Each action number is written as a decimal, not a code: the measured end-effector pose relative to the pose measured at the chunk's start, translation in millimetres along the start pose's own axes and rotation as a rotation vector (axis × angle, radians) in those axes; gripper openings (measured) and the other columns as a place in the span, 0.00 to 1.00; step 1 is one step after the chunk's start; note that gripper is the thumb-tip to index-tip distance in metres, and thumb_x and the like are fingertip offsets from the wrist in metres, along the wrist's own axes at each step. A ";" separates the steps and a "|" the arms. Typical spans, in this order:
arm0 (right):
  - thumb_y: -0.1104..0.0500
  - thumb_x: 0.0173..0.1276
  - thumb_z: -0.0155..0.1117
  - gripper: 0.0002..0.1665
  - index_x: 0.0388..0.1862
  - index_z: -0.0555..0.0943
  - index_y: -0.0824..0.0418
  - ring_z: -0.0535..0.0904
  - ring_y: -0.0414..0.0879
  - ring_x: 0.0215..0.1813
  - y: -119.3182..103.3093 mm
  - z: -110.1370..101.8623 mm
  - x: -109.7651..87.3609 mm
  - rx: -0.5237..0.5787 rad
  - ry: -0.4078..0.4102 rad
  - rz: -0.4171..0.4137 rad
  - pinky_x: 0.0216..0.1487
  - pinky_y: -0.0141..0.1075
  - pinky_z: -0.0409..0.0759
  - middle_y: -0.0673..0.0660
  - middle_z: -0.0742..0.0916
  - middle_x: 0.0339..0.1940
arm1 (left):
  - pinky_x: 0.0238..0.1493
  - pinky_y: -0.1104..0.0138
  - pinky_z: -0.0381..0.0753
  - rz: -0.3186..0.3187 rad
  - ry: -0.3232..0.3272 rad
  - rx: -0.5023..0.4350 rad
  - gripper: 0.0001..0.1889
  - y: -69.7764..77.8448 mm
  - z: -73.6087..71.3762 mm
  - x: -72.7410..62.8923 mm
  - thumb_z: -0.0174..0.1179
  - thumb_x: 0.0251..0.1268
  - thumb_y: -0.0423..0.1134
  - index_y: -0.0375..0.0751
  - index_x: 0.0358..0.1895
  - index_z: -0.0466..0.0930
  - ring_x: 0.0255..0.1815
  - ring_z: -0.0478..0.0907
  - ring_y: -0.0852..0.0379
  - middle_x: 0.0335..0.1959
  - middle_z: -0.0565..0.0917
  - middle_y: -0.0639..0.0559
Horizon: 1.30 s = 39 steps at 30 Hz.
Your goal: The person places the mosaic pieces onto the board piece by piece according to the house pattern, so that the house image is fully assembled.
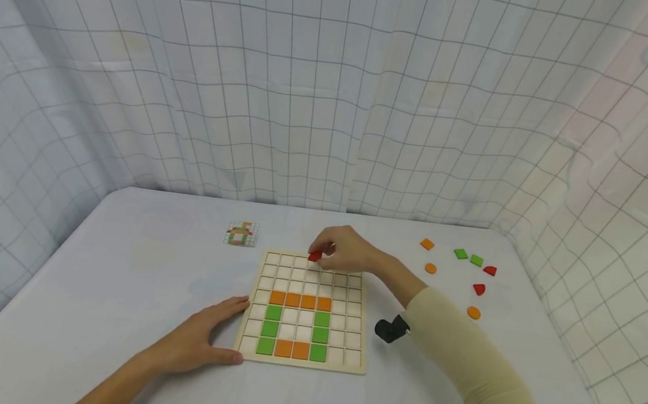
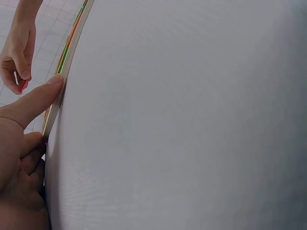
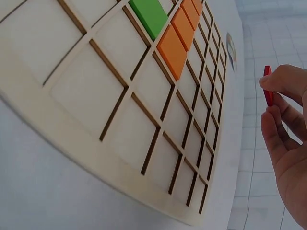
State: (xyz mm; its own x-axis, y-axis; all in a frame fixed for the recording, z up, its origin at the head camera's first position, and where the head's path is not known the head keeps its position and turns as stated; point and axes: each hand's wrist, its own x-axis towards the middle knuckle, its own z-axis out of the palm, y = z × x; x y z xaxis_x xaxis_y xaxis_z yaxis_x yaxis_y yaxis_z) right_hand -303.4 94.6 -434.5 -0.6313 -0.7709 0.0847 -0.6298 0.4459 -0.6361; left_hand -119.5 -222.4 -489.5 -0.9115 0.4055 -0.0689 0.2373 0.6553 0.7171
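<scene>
The wooden grid board (image 1: pixel 339 368) lies on the table, with orange and green square tiles set in its lower and middle cells. Over the board's far edge, my right hand (image 1: pixel 348 249) pinches a small red tile (image 1: pixel 315 256) between thumb and fingers. In the right wrist view this red tile (image 3: pixel 268 86) is seen edge-on, thin and flat, raised above the grid; its full outline is partly hidden by the fingertips. My left hand (image 1: pixel 191 341) rests at the board's left side, thumb and fingers spread, the thumb (image 2: pixel 41 98) touching the board's edge.
A small pattern card (image 1: pixel 242 233) lies beyond the board's far left corner. Loose orange, green and red tiles (image 1: pixel 479 289) are scattered at the far right. A small black object (image 1: pixel 390 329) stands beside the board, under the right forearm. Grid-patterned curtains (image 1: pixel 326 93) surround the table.
</scene>
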 end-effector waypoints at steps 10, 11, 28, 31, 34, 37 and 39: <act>0.66 0.67 0.72 0.13 0.50 0.89 0.64 0.80 0.44 0.45 -19.8 18.9 15.0 -0.009 -0.064 -0.061 0.51 0.28 0.81 0.51 0.87 0.46 | 0.75 0.36 0.54 -0.004 -0.009 -0.007 0.51 -2.6 -0.9 1.0 0.76 0.56 0.60 0.44 0.80 0.64 0.81 0.53 0.35 0.82 0.60 0.46; 0.65 0.67 0.72 0.13 0.50 0.89 0.63 0.79 0.44 0.45 -21.0 21.4 16.5 -0.011 -0.070 -0.066 0.51 0.28 0.81 0.51 0.86 0.45 | 0.74 0.35 0.54 -0.003 -0.009 -0.006 0.51 -2.5 -1.1 0.7 0.76 0.56 0.60 0.44 0.80 0.64 0.81 0.53 0.35 0.81 0.60 0.45; 0.62 0.68 0.73 0.12 0.50 0.89 0.60 0.77 0.39 0.42 -38.7 58.6 37.0 -0.041 -0.153 -0.092 0.47 0.27 0.78 0.48 0.85 0.42 | 0.73 0.34 0.55 -0.001 -0.012 -0.011 0.50 -4.7 0.9 0.7 0.76 0.56 0.61 0.48 0.80 0.65 0.80 0.54 0.35 0.81 0.61 0.47; 0.63 0.68 0.73 0.12 0.50 0.89 0.61 0.78 0.38 0.42 -41.3 64.1 39.3 -0.012 -0.170 -0.103 0.46 0.26 0.79 0.47 0.86 0.42 | 0.73 0.33 0.55 0.006 -0.017 -0.014 0.49 -4.7 1.0 0.9 0.75 0.56 0.61 0.47 0.80 0.65 0.80 0.54 0.35 0.81 0.61 0.47; 0.63 0.69 0.73 0.12 0.50 0.88 0.61 0.78 0.37 0.41 -43.6 68.8 40.0 -0.007 -0.200 -0.108 0.46 0.26 0.79 0.47 0.86 0.42 | 0.73 0.33 0.54 0.006 -0.021 -0.016 0.49 -5.1 1.3 1.3 0.75 0.57 0.61 0.46 0.80 0.65 0.81 0.53 0.35 0.82 0.60 0.47; 0.63 0.70 0.72 0.11 0.51 0.88 0.60 0.78 0.36 0.41 -45.7 71.9 39.5 -0.024 -0.229 -0.096 0.46 0.25 0.79 0.46 0.86 0.42 | 0.73 0.33 0.55 0.004 -0.024 -0.011 0.49 -5.4 2.1 2.0 0.75 0.57 0.61 0.46 0.80 0.65 0.81 0.53 0.35 0.82 0.60 0.47; 0.63 0.70 0.72 0.12 0.51 0.88 0.60 0.78 0.36 0.41 -47.0 73.0 39.0 -0.031 -0.240 -0.088 0.45 0.25 0.79 0.46 0.86 0.43 | 0.73 0.33 0.54 0.000 -0.024 -0.014 0.50 -5.5 2.3 2.5 0.75 0.56 0.61 0.47 0.80 0.65 0.81 0.53 0.36 0.82 0.60 0.48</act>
State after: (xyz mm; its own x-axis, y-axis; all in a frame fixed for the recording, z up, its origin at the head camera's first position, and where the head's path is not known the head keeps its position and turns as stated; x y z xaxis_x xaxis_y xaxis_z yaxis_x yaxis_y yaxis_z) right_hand -265.4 10.3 -457.3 -0.4498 -0.8918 -0.0481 -0.6937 0.3828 -0.6101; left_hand -122.3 -223.5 -495.3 -0.9031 0.4209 -0.0852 0.2326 0.6462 0.7268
